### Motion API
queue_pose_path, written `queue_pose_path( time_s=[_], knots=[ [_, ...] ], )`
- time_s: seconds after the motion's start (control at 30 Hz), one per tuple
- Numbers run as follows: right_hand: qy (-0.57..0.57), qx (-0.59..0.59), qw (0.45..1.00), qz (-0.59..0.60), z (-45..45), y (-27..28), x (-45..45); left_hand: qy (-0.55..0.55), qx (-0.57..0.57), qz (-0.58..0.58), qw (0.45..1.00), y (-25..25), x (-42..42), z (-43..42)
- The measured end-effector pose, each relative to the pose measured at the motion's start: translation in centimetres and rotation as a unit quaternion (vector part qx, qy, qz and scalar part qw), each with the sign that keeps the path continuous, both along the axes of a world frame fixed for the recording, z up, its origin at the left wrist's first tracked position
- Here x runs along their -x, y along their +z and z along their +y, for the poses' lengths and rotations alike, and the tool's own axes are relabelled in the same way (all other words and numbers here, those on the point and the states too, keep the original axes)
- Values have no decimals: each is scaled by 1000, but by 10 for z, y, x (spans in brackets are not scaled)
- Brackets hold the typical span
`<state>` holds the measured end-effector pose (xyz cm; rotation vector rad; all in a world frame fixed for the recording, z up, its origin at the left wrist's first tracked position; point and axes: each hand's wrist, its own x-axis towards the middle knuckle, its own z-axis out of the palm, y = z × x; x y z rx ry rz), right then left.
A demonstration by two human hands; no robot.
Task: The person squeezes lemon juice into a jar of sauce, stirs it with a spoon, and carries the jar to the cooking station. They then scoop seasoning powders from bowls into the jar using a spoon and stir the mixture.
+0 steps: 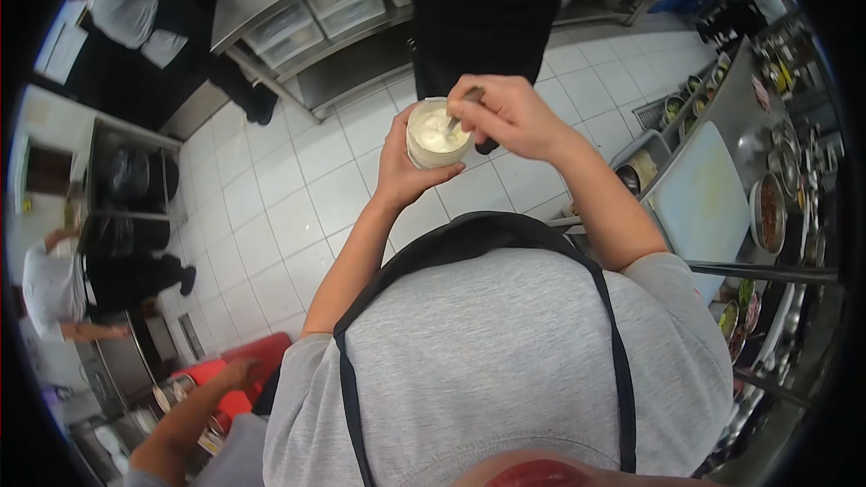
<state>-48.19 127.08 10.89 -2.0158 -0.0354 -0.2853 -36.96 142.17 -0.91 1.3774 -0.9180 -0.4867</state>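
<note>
Fingers on our left hand (401, 166) are wrapping round the tub (433, 161), probably keeping it steady mid-air, while our right hand (511, 117) is gripping a utensil (474, 94), guessing for control, dipping into white goop (433, 133). Cutting board (704, 194) is lying right, on the desk (750, 113).

Grey short-sleeved shirt (487, 361), black apron (505, 228)

Brightly lit on the white floor tiles (338, 194), mid-frame; shiny along the steel counter (750, 137) at right; fisheye-bowed, black-cornered, softly blurred toward the edges.
</note>
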Motion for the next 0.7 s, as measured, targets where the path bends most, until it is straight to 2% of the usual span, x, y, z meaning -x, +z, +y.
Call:
queue_pose_path(
  time_s=[0.07, 0.13, 0.2, 0.27, 0.4, 0.43, 0.47, 0.53, 0.6, 0.7],
  knots=[
    [-34, -38, 998, -36, -26, 8, 2, -24, -1, -3, 1000, 10, -2, -28],
    [-73, 69, 990, -104, -51, 10, 6, -46, -3, -6, 999, 19, -6, -53],
    [-99, 74, 987, -101, -66, 8, 10, -63, -29, -42, 997, 22, -9, -75],
    [-108, 101, 988, -50, -78, -2, 15, -93, -16, -45, 994, 19, -12, -99],
    [-168, -5, 985, -25, -104, -2, 30, -177, 1, -39, 983, 11, -23, -151],
    [-209, -94, 973, -32, -108, 0, 31, -191, -27, -67, 979, 20, -23, -161],
    [-234, -96, 967, -34, -114, 3, 36, -216, -28, -66, 974, 23, -23, -172],
    [-318, 27, 946, -59, -125, 10, 47, -267, -14, -93, 959, 28, -24, -197],
    [-354, 48, 930, -87, -130, 7, 53, -308, 12, -99, 946, 26, -22, -220],
    [-374, 49, 926, -27, -131, 1, 59, -343, 45, -121, 930, 24, -16, -253]
  ],
)
